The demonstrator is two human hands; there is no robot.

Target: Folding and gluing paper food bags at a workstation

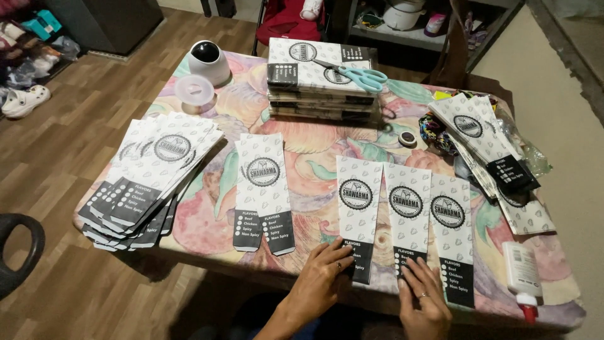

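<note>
Paper sleeves' (406, 217) dark lower ends under both hands (327, 271).

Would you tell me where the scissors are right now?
In the head view, the teal-handled scissors lie atop the stack of printed sleeves at the table's far edge.

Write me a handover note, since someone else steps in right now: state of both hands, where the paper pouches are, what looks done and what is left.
Left hand: flat, fingers spread, pressing the dark bottom end of the leftmost pouch in a row of three; grips nothing.
Right hand: flat on the bottom of the middle pouch; the third pouch lies beside it.
Two more pouches lie mid-table. Fanned pile at the left edge, another pile at the right, bundled stack at the back with scissors on top.
Glue bottle lies at the right, near the table edge.
Done or left: which piles are finished cannot be told.
</note>
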